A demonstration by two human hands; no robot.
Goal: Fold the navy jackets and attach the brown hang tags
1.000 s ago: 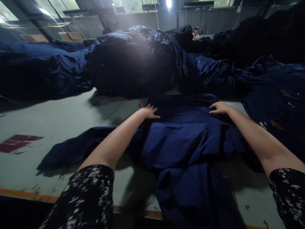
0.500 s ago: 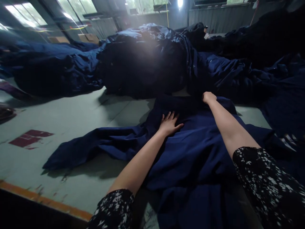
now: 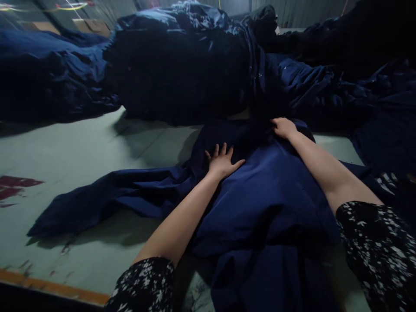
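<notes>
Lying on pale table: navy garment; left hand spread, right hand, grip unclear; bundles, wall behind.

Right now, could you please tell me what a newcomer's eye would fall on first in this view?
Probably the two bare hands on the dark blue cloth in the middle: the left hand with fingers spread, the right hand near its far edge. Behind them looms a large heap of fabric. At the left edge, a dark red patch marks the pale tabletop.

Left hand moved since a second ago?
Yes: the left hand has shifted rightward, farther from the dark red patch on the table.
</notes>
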